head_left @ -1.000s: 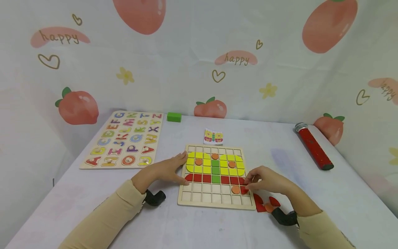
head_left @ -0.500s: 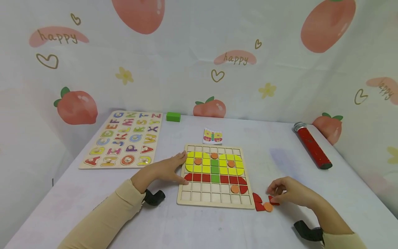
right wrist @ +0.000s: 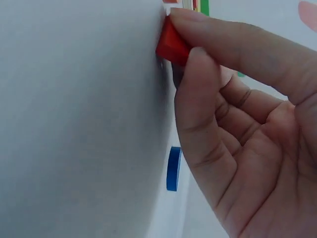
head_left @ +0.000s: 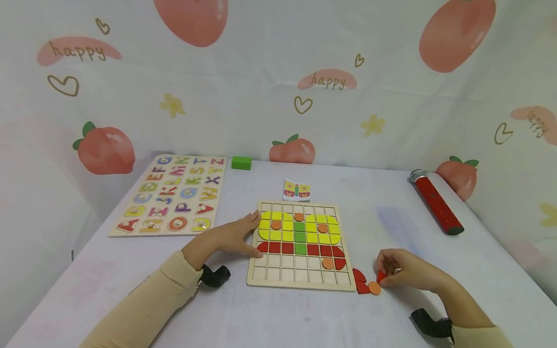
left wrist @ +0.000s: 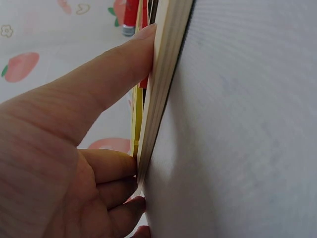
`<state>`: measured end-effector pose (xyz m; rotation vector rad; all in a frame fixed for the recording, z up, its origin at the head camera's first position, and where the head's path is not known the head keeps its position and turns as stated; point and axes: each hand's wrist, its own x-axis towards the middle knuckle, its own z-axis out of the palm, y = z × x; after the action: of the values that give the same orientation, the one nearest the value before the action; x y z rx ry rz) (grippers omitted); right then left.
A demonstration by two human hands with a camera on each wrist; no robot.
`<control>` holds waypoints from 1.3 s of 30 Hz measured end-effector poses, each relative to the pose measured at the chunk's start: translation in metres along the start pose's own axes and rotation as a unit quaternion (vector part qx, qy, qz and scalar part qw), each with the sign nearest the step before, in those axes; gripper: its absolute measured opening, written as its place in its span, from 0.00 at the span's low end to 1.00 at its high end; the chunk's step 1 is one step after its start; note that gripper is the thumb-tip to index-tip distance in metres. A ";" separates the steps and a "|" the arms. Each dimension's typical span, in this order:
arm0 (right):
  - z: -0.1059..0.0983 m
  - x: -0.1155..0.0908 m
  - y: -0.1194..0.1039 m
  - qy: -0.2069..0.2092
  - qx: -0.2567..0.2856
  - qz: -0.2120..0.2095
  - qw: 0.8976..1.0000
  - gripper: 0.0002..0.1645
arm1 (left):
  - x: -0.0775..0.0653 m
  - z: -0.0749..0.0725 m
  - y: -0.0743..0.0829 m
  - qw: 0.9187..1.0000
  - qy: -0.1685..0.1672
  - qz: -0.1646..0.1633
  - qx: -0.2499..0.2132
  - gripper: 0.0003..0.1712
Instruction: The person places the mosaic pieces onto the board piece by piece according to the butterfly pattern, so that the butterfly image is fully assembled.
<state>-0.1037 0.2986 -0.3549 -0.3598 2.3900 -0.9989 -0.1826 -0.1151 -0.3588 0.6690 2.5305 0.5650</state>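
Observation:
My right hand (head_left: 406, 269) pinches a small red puzzle piece (right wrist: 173, 41) between thumb and fingers, close over the table to the right of the wooden grid board (head_left: 300, 285). Beside that hand lie more red pieces (head_left: 359, 275) and an orange disc (head_left: 374, 288). My left hand (head_left: 227, 239) rests at the board's left edge, its thumb (left wrist: 124, 62) on the rim and the other fingers spread along the side. On the board, yellow, green, red and orange pieces form a butterfly-like pattern; one orange disc (head_left: 328, 263) and a red rounded piece (head_left: 340, 264) sit below the red row at right.
A small picture card (head_left: 297, 190) with a butterfly lies behind the board. An alphabet board (head_left: 150, 193) is at the left, beside a green block (head_left: 241, 163). To the right lies a red microphone (head_left: 437, 203). A blue piece (right wrist: 173, 168) shows in the right wrist view.
My right hand has left the board's right edge, leaving a red piece there, moved right to the loose pieces and picked up another red one. The left hand has stayed put.

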 end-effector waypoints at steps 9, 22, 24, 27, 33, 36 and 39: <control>-0.002 0.013 -0.017 -0.004 -0.014 -0.031 0.999 0.11 | -0.002 0.000 0.002 1.000 -0.002 -0.001 -0.004 0.61; 0.004 0.044 -0.050 0.014 -0.048 -0.073 0.996 0.04 | -0.001 0.002 0.001 1.000 0.002 -0.009 0.002 0.61; 0.005 0.049 -0.055 0.010 -0.043 -0.073 0.996 0.04 | -0.001 0.002 0.001 1.000 0.002 -0.011 0.002 0.61; 0.007 0.055 -0.063 0.009 -0.041 -0.070 0.997 0.05 | -0.001 0.002 0.001 1.000 0.001 -0.011 0.000 0.61; 0.014 0.068 -0.075 -0.011 -0.044 -0.073 0.996 0.10 | 0.000 0.002 0.000 1.000 0.000 -0.011 -0.004 0.61; 0.018 0.072 -0.079 -0.023 -0.052 -0.075 0.996 0.11 | 0.001 0.002 0.000 1.000 0.001 -0.013 -0.004 0.61; 0.021 0.075 -0.083 -0.029 -0.055 -0.075 0.995 0.08 | 0.001 0.002 0.001 1.000 0.002 -0.013 -0.003 0.61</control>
<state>-0.1505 0.1970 -0.3349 -0.6094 2.3992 -0.9104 -0.1820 -0.1138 -0.3602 0.6322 2.5364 0.5650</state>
